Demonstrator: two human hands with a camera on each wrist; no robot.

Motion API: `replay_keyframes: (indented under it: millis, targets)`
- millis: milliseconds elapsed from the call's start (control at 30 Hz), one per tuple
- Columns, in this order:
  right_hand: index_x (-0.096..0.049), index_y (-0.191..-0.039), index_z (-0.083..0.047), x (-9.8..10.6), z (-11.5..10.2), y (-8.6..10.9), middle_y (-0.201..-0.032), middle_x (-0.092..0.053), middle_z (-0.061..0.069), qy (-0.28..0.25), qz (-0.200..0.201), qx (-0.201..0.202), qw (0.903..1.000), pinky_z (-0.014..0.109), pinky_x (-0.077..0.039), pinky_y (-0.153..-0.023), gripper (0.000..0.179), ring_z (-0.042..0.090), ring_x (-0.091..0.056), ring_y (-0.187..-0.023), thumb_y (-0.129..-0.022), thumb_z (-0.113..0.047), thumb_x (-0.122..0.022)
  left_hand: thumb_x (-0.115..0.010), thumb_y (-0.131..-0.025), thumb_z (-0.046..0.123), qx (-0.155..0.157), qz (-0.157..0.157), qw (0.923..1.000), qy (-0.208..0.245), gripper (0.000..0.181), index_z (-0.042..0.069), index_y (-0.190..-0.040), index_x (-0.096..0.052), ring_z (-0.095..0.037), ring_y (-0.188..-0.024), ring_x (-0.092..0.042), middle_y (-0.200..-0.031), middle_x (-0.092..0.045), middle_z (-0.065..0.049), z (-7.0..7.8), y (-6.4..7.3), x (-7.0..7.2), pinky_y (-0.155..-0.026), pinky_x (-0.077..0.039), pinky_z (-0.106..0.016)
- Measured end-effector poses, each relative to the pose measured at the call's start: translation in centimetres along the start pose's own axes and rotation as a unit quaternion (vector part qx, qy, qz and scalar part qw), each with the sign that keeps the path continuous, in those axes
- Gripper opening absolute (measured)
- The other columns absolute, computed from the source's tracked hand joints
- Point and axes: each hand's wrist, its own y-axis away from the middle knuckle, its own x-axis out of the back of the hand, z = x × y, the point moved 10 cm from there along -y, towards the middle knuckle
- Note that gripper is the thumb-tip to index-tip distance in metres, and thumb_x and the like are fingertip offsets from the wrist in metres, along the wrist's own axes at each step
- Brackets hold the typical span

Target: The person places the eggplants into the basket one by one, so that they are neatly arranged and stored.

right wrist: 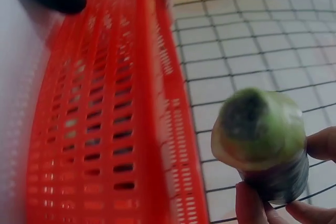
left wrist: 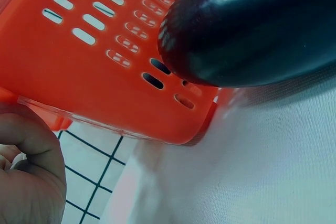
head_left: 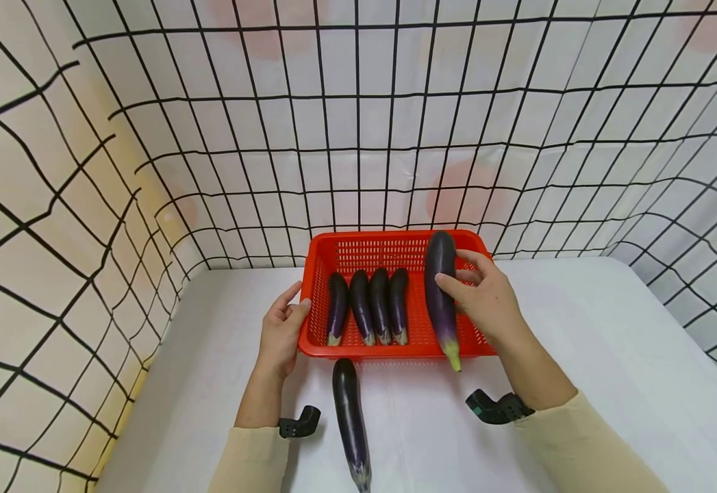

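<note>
A red plastic basket (head_left: 383, 350) with slotted walls stands on the white table, several eggplants (head_left: 379, 305) lying side by side in its left and middle part. My left hand (head_left: 281, 335) grips the basket's left rim, thumb over the edge. Over the basket's right part, my right hand (head_left: 487, 294) holds a large eggplant (head_left: 440, 287), its green stem end toward me. In the right wrist view that stem end (right wrist: 257, 127) faces the camera, fingers around the body. Another eggplant (head_left: 350, 418) lies on the table in front of the basket, close to the left wrist.
Black wire grid panels (head_left: 358, 123) rise behind the basket and on both sides. White sheeting hangs behind them. The white tabletop (head_left: 580, 322) extends left and right of the basket. Each wrist wears a black camera mount (head_left: 498, 407).
</note>
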Motion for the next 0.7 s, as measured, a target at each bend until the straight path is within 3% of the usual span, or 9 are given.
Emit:
replay_keyframes:
  millis: [200, 400, 700]
  targets:
    - [-0.033, -0.159, -0.015, -0.5, 0.8, -2.8, -0.14, -0.059, 0.024, -0.016, -0.01, -0.031, 0.9993, 0.041, -0.062, -0.092, 0.074, 0.024, -0.072, -0.102, -0.098, -0.038, -0.067, -0.061, -0.103, 0.02, 0.001, 0.0, 1.0, 0.001, 0.047, 0.025, -0.149, -0.052, -0.025, -0.088, -0.072, -0.096, -0.062, -0.011, 0.1, 0.0, 0.0, -0.077, -0.064, -0.033]
    - [-0.03, -0.16, -0.015, -1.0, 1.7, -4.8, -0.14, -0.06, 0.023, -0.02, -0.021, -0.066, 0.9974, 0.048, -0.058, -0.099, 0.074, 0.035, -0.066, -0.119, -0.099, -0.04, -0.064, -0.061, -0.103, 0.02, -0.003, 0.0, 1.0, -0.006, 0.047, 0.025, -0.149, -0.052, -0.027, -0.091, -0.072, -0.099, -0.063, -0.013, 0.1, -0.1, 0.0, -0.08, -0.064, -0.036]
    - [-0.026, -0.161, -0.015, -2.7, 3.8, -7.1, -0.14, -0.057, 0.026, -0.021, -0.032, -0.098, 0.9944, 0.049, -0.061, -0.091, 0.074, 0.036, -0.067, -0.114, -0.099, -0.03, -0.062, -0.06, -0.103, 0.02, -0.009, 0.0, 1.0, -0.004, 0.047, 0.022, -0.15, -0.052, -0.024, -0.085, -0.07, -0.096, -0.061, -0.013, 0.1, 0.0, -0.1, -0.077, -0.064, -0.032]
